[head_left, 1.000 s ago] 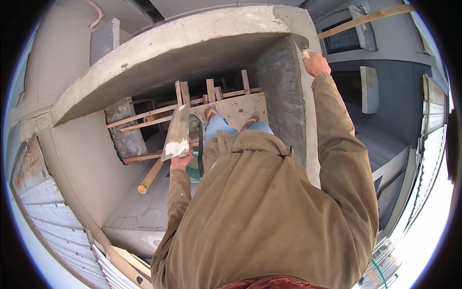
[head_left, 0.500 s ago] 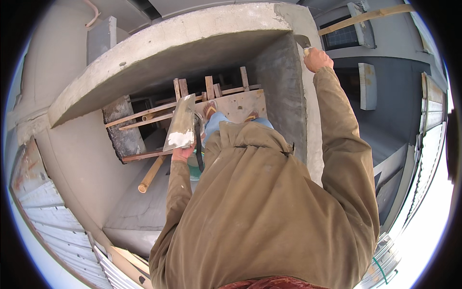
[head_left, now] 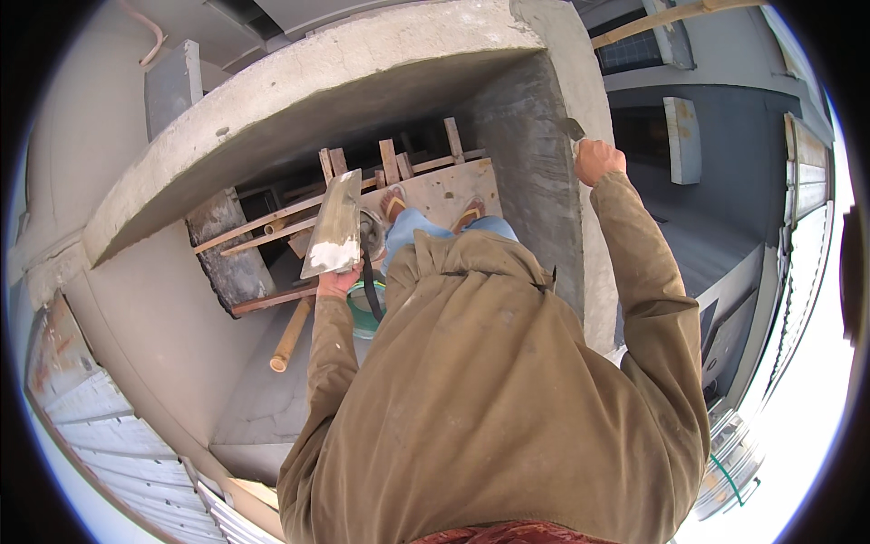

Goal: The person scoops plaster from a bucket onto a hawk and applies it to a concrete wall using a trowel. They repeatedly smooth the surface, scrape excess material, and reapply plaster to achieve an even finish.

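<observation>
My left hand (head_left: 337,283) grips a long, flat plastering trowel (head_left: 335,218) from beneath. Pale wet plaster coats its near end. Closed round the handle of a small trowel (head_left: 575,129), my right hand (head_left: 598,163) is at the corner of a concrete pillar (head_left: 594,236). The small blade lies against that edge, its handle mostly hidden in my fingers. Darker, damp-looking plaster covers the pillar's inner face (head_left: 526,136).
My sandalled feet stand on a wooden board (head_left: 439,195). Beyond it are timber battens (head_left: 390,161). A green bucket (head_left: 365,322) sits below my left hand beside a bamboo pole (head_left: 290,340). A curved concrete beam (head_left: 317,72) spans ahead, joining the pillar.
My right hand and the small trowel have come down the pillar's edge toward me. The left hand still holds the large trowel in nearly the same place. The view has shifted slightly.
</observation>
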{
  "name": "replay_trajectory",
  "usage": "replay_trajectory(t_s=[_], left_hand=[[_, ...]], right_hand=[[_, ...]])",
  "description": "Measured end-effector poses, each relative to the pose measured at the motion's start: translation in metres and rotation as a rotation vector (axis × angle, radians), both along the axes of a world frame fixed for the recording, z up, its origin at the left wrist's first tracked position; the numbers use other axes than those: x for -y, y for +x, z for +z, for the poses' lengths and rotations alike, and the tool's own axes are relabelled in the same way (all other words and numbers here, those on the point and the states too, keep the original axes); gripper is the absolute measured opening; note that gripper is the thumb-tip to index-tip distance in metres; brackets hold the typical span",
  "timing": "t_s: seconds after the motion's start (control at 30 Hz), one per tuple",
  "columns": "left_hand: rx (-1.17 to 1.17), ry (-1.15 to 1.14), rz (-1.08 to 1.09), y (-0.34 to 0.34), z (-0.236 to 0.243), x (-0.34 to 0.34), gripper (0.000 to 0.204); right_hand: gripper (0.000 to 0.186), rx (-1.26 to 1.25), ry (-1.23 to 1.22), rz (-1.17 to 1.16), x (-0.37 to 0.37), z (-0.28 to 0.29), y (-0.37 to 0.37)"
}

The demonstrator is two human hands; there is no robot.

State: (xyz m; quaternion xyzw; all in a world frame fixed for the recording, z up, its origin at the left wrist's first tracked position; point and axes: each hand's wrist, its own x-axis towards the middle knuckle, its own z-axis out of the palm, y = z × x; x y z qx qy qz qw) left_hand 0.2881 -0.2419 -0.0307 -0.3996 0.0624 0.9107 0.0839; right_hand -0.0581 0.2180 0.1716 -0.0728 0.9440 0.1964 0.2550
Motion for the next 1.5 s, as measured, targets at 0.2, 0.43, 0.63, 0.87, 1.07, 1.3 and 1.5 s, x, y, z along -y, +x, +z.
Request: replay_trajectory(t_s=[0.2,0.43,0.63,0.87,1.07,1.3,1.5], left_hand=[[0.056,0.024,-0.031,-0.018,0.002,0.017,0.043],[0.132,-0.019,-0.043,-0.024,-0.002,0.038,0.044],[0.234,-0.063,-0.073,-0.027,-0.015,0.059,0.045],[0.225,-0.033,-0.136,-0.033,-0.046,0.074,0.045],[0.132,0.061,-0.26,-0.03,-0.061,0.108,0.04],[0.232,-0.128,-0.327,-0.077,-0.049,0.105,0.044],[0.145,-0.096,-0.42,-0.108,-0.043,0.094,0.046]], right_hand=[[0.032,-0.094,-0.072,-0.051,0.006,0.008,-0.001],[0.03,0.06,0.015,-0.103,-0.033,-0.015,0.06],[0.041,0.03,-0.002,-0.155,-0.031,-0.007,0.077],[0.053,0.082,0.024,-0.228,-0.057,-0.014,0.109],[0.053,0.231,0.13,-0.304,-0.086,-0.023,0.184],[0.052,0.066,0.018,-0.292,-0.077,0.007,0.183],[0.05,0.207,0.061,-0.346,-0.125,-0.019,0.253]])
